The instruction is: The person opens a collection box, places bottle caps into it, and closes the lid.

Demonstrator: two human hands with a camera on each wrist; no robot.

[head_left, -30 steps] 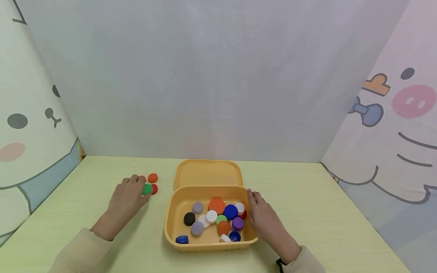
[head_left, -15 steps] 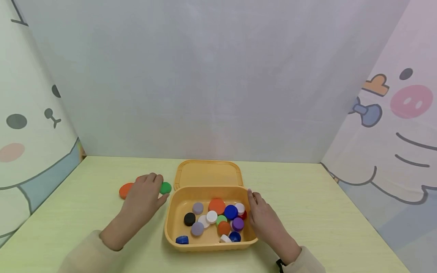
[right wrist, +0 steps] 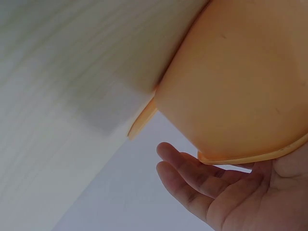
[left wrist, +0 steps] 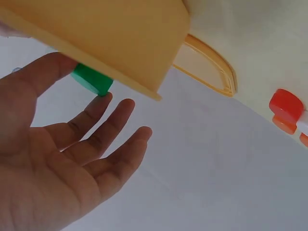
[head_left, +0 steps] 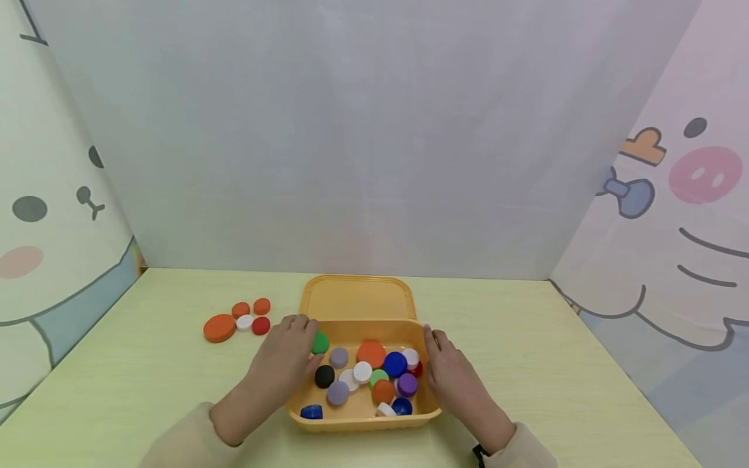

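My left hand (head_left: 283, 354) pinches a green bottle cap (head_left: 320, 342) between thumb and fingertip, over the left rim of a yellow plastic box. In the left wrist view the green cap (left wrist: 92, 80) sits partly behind the box rim, the other fingers spread loosely. My right hand (head_left: 458, 376) rests on the right rim of the box (head_left: 363, 424), its fingers relaxed along the edge, as the right wrist view shows of the hand (right wrist: 231, 192). Inside the box lie several caps, among them a black cap (head_left: 324, 376), a purple cap (head_left: 407, 385) and a large orange cap (head_left: 371, 354).
Left of the box on the table (head_left: 146, 357) lie a large orange cap (head_left: 219, 328), a white cap (head_left: 244, 323), a red cap (head_left: 261, 325) and two smaller orange ones. The yellow lid (head_left: 358, 298) lies behind the box. A pale curtain (head_left: 363, 143) hangs behind the table.
My left hand has taken the green cap from the group at the left and carried it right, over the box's left rim. The right hand has stayed on the rim.
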